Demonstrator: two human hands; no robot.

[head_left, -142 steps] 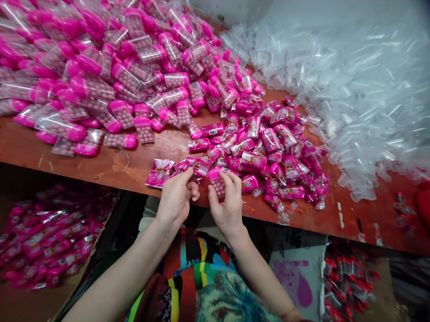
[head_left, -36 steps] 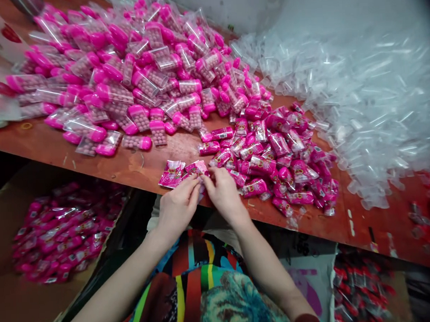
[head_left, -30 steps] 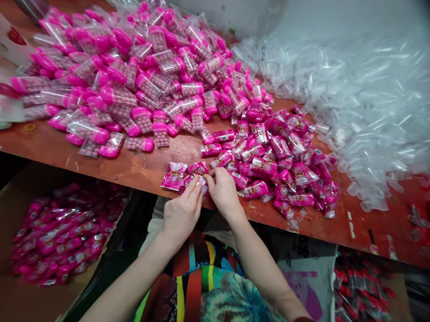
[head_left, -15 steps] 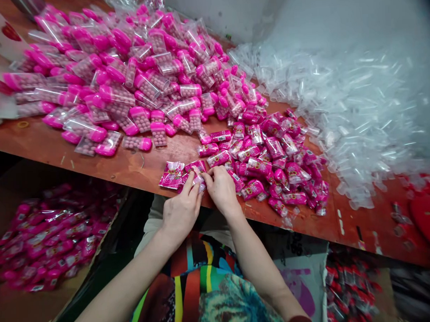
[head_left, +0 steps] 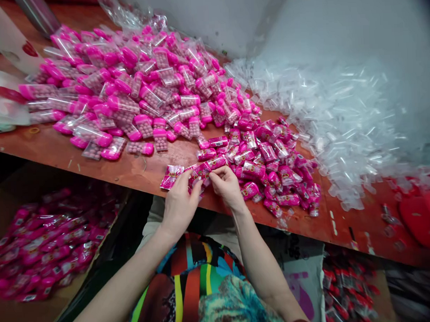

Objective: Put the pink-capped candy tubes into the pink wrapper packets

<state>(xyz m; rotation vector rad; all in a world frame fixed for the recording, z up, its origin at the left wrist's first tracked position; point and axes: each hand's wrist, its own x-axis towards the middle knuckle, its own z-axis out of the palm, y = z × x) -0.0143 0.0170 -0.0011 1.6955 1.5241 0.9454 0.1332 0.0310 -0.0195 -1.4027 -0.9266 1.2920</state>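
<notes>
Near the table's front edge, my left hand (head_left: pixel 181 203) has its fingers closed on a shiny pink printed wrapper (head_left: pixel 202 170). My right hand (head_left: pixel 226 185) is pinched at the right part of the same wrapper, its fingertips a short gap from the left ones. Whether a filled container sits inside the wrapper is hard to make out. Left of my hands, a flat pink printed wrapper (head_left: pixel 172 174) lies on the table. A heap of small pink wrapped packs (head_left: pixel 268 151) begins just right of my right hand.
Behind lies a large pile of clear containers with pink caps and pink beads (head_left: pixel 126 96). Clear empty containers (head_left: pixel 326 108) are heaped at the right, near a red round object (head_left: pixel 422 218). Below the red-brown table (head_left: pixel 108 170), a box (head_left: pixel 108 246) holds pink packs.
My right fingertips have drawn slightly apart from the left ones, and more of the pink wrapper shows between them. The camera view has shifted a little.
</notes>
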